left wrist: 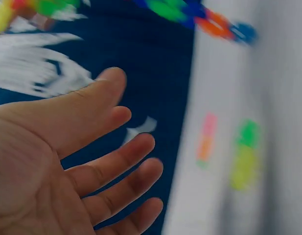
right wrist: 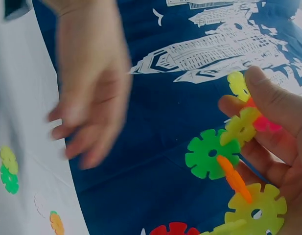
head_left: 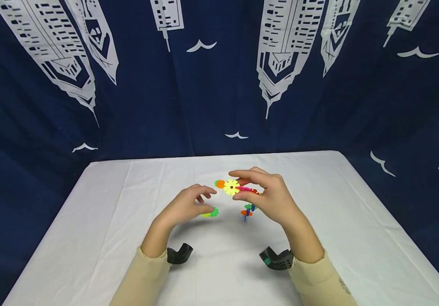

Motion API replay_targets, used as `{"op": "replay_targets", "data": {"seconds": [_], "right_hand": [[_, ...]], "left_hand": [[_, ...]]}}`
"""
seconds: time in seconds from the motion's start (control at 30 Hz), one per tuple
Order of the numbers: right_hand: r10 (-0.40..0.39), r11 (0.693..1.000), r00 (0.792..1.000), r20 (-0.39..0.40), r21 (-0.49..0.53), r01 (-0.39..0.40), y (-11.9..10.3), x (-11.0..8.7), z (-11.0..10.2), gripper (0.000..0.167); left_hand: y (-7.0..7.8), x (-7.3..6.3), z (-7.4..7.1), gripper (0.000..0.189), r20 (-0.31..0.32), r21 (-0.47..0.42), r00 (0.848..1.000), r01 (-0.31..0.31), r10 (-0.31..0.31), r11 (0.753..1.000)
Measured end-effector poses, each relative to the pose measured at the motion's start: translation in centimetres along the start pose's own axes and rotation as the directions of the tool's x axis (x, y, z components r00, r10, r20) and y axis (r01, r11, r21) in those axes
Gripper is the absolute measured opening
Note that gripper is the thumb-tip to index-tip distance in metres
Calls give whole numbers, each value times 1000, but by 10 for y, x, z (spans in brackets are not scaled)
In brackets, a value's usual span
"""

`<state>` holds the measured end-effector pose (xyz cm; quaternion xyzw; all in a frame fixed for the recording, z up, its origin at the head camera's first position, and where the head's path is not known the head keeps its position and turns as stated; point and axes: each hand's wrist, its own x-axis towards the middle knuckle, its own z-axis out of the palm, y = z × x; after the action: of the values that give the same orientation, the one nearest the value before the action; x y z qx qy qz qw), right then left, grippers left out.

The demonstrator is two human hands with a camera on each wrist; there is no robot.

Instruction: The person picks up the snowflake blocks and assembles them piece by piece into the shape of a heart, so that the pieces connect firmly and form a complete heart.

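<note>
My right hand (head_left: pixel 267 193) pinches a chain of interlocking plastic snowflake discs between thumb and fingers. A yellow disc (head_left: pixel 231 187) stands out at the fingertips, with a pink one (head_left: pixel 246 188) beside it. Green (right wrist: pixel 209 154), orange (right wrist: pixel 234 178) and larger yellow (right wrist: pixel 258 210) discs follow along the chain in the right wrist view. Its blue and orange end (head_left: pixel 247 212) hangs below the hand. My left hand (head_left: pixel 188 204) is raised to the left of the chain, fingers apart and loosely bent. Nothing lies in its palm in the left wrist view (left wrist: pixel 92 161).
On the white table (head_left: pixel 127 221) lies a joined pair of yellow and green discs (right wrist: pixel 9 169), partly behind my left hand in the head view. Farther back are an orange and green pair (head_left: pixel 219 184) and a pale pink disc (right wrist: pixel 39 205). A dark blue printed curtain (head_left: pixel 204 93) hangs behind.
</note>
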<state>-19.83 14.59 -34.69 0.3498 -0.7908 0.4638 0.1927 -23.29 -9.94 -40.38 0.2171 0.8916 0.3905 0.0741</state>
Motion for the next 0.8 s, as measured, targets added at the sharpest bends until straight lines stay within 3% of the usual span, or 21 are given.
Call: {"op": "replay_targets", "data": {"seconds": [0.1,0.23,0.5,0.67,0.8], "right_hand": [[-14,1000,1000,6,6,14,1,0,-2,46],[-35,999,999,-9,33,35,1,-1,-4,45],[-34,999,999,-29,39,35,0,1,-2,43],[2,1000,1000,-22,20,-1,-2,1,-2,41],[12,999,1000,-18,36,-12,-3,0,-2,40]], "left_hand": [[-24,8,11,45,44,91,998,50,-54,995],[-43,13,22,44,25,143,994,98,-102,985],[-54,15,29,28,-64,245,996,83,-69,966],[-53,17,26,17,-117,190,989,114,-93,975],[-48,16,20,13,-196,73,971,153,-136,985]]}}
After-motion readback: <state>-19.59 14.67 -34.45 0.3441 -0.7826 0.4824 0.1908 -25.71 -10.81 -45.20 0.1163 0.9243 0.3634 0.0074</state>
